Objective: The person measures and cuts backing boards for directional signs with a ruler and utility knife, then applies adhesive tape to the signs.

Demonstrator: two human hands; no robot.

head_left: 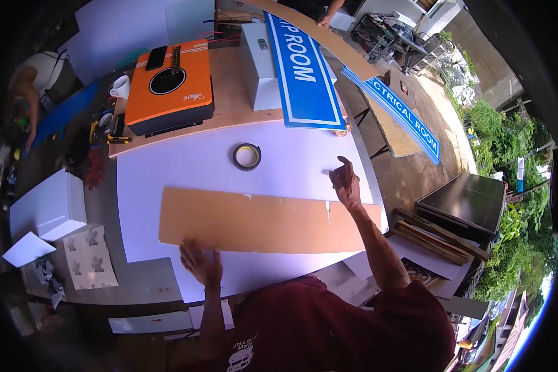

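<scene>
A long brown board [260, 220] lies across a white sheet [304, 149] in front of me, with a few small pale marks near its far edge. My left hand [200, 263] rests at the board's near edge toward its left end, fingers spread. Over the board's right part, my right hand [346, 181] is raised with its fingers curled in. A small blurred dark spot shows beside those fingertips; I cannot make out what it is. Beyond the board, a roll of black tape [247, 157] lies flat on the white sheet.
An orange-topped box [173, 87] carries a dark phone [157, 57]. Blue signs [301, 74] overhang the far right; another person's hand [323, 21] is behind them. At left are a mug [120, 87], white boxes [49, 204] and a second person [34, 80]. Wood strips [437, 239] lie at right.
</scene>
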